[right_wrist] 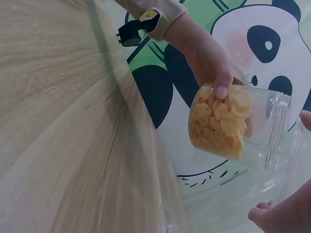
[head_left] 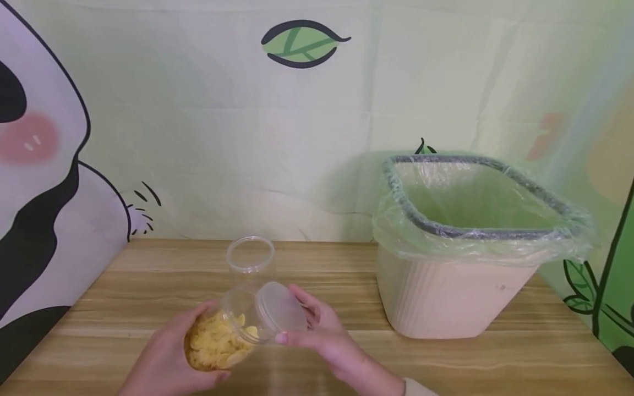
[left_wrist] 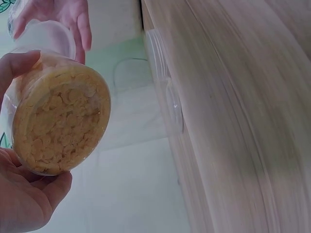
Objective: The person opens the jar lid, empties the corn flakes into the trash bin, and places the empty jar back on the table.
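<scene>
My left hand [head_left: 168,352] grips a clear plastic jar [left_wrist: 60,121] round its lower body. Yellow flakes [head_left: 215,344], like cornflakes, fill the bottom part of it. The jar is tilted, its mouth pointing up and to the right in the head view. Between the thumb and fingers of my right hand [head_left: 334,338] is a translucent white lid [head_left: 282,308]. It is off the mouth, held on edge close beside the rim. Behind them, a second clear jar [head_left: 250,269] stands upright on the table without a lid; no contents show in it.
A pale ribbed bin [head_left: 446,297] with a grey rim and a thin plastic liner [head_left: 406,236] occupies the right side of the wood-grain table [head_left: 327,264]. A printed cloth backdrop [head_left: 223,110] with a panda and leaves hangs behind the table.
</scene>
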`<action>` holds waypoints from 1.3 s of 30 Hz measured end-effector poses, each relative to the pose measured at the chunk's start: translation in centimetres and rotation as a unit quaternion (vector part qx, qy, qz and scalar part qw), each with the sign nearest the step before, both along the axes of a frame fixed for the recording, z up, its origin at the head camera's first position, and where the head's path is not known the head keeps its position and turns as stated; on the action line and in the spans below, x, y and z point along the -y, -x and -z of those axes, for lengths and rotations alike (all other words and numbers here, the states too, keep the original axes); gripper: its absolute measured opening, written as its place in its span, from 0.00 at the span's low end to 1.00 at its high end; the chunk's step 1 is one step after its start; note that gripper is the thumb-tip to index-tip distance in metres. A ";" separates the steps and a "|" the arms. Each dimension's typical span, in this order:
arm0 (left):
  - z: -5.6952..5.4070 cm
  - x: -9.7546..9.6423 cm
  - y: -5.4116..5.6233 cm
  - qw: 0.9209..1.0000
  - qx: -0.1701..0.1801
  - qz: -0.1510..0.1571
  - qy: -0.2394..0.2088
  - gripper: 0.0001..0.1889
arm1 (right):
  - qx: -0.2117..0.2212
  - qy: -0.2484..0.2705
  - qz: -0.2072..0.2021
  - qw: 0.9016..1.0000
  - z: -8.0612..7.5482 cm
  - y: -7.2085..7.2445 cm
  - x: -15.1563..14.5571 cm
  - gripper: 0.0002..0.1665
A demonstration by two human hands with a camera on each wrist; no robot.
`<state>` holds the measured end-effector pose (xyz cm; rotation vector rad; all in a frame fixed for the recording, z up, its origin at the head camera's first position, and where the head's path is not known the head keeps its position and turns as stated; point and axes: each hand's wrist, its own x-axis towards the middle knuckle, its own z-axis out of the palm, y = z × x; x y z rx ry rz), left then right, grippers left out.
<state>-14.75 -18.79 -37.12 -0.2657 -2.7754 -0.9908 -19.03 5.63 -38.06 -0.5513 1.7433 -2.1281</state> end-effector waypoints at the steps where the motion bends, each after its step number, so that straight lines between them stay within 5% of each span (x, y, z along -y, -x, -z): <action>1: 0.0 0.1 0.0 1.000 0.004 -0.001 0.000 0.51 | 0.002 -0.003 0.001 1.000 0.1 0.0 -0.1 0.54; 11: 0.1 0.9 0.0 1.000 -0.020 -0.007 0.016 0.52 | 0.009 -0.029 -0.003 1.000 1.2 0.3 -0.6 0.52; 27: -0.1 1.7 -0.2 1.000 0.003 -0.014 0.026 0.52 | 0.001 -0.063 -0.001 0.998 2.6 0.8 -1.0 0.53; 39: -0.2 1.8 -0.2 1.000 0.001 -0.014 0.024 0.51 | -0.047 -0.168 -0.019 0.985 3.4 0.7 -1.4 0.51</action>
